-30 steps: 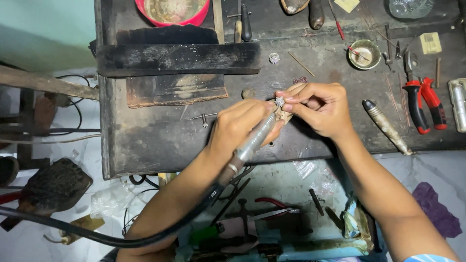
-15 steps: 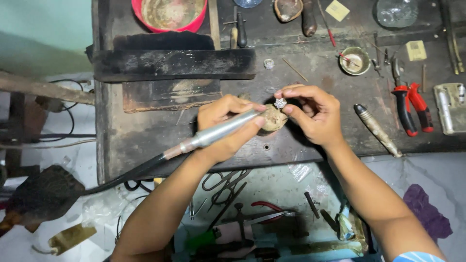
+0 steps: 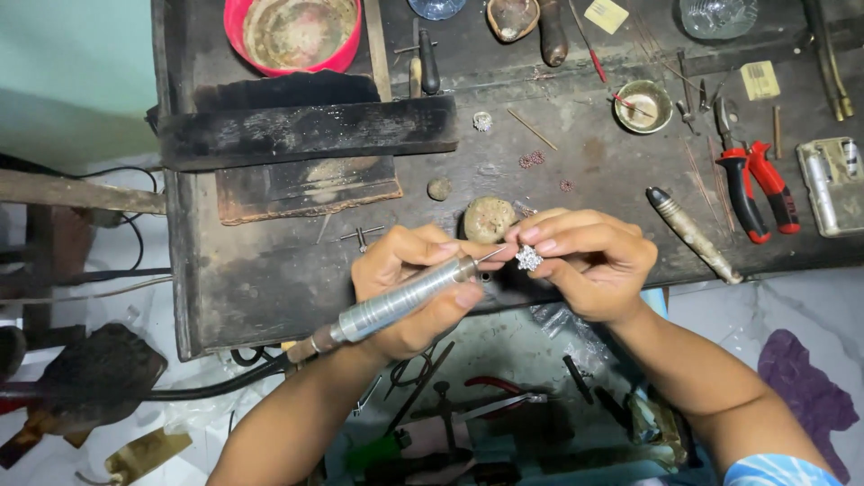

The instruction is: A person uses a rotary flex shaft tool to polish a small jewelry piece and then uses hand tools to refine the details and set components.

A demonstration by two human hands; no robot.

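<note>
My left hand (image 3: 409, 288) grips a silver rotary handpiece (image 3: 396, 301) whose black flexible shaft (image 3: 216, 382) trails off to the lower left. Its thin bit points right and touches a small silver flower-shaped jewellery piece (image 3: 528, 258). My right hand (image 3: 589, 261) pinches that piece between thumb and fingertips, just over the front edge of the dark wooden workbench (image 3: 270, 297). A round brownish lump (image 3: 489, 219) sits on the bench right behind my fingers.
On the bench: a red bowl (image 3: 292, 36) at the back, a charred block (image 3: 306, 130), red-handled pliers (image 3: 751, 184), a small brass dish (image 3: 642, 105), a grey-handled tool (image 3: 691, 234), a metal box (image 3: 832, 184). Scissors and pliers lie in the drawer (image 3: 468, 405) below.
Both hands have drawn back toward the bench's front edge, off the round lump. The handpiece has levelled out, its bit now on the small silver piece.
</note>
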